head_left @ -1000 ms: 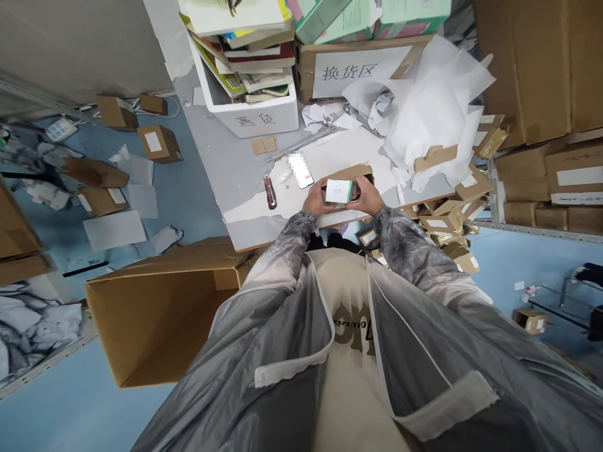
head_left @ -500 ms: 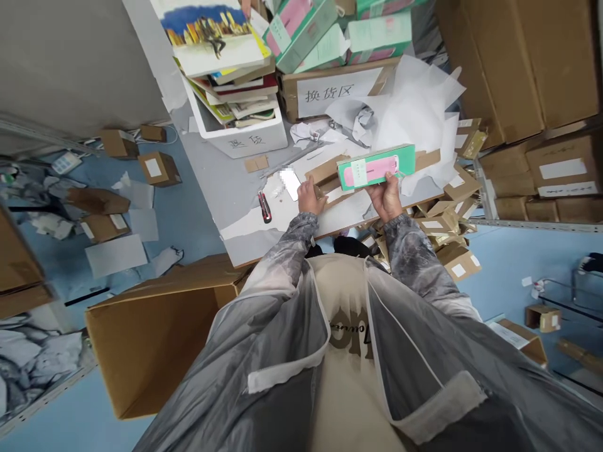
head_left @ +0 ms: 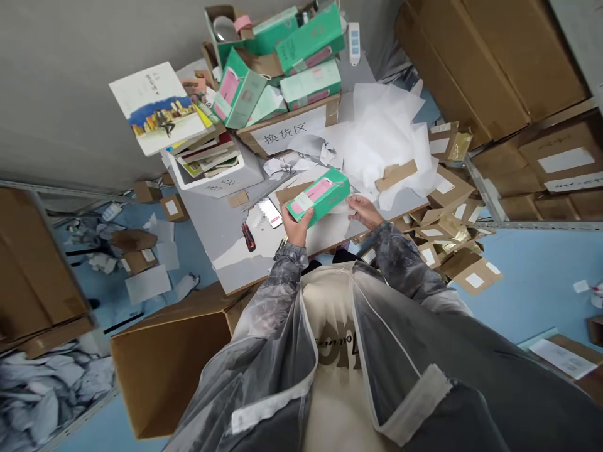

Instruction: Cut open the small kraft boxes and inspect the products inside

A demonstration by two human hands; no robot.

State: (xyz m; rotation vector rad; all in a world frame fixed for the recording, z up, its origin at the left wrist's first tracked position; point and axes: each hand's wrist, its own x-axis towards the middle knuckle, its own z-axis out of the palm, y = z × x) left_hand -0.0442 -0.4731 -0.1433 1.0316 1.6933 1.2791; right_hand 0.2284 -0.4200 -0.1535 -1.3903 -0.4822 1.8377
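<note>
Left hand (head_left: 296, 229) clamps the near end of the green-and-pink carton (head_left: 318, 196) above the table (head_left: 221, 220); right hand (head_left: 363, 211) open beside it. Looks light, stiff cardboard: grip the long edges.

A plain grey wall (head_left: 61, 94) rises beyond the cluttered grey table (head_left: 211, 220), well apart from the hand. The floor (head_left: 541, 276) is pale blue, strewn with small cartons. Metal shelving (head_left: 494, 213) with brown boxes stands off to the right.

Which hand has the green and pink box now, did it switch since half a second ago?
Yes. The green and pink box was in the right hand; now the left hand holds it, nearer the red-handled tool on the table.
</note>
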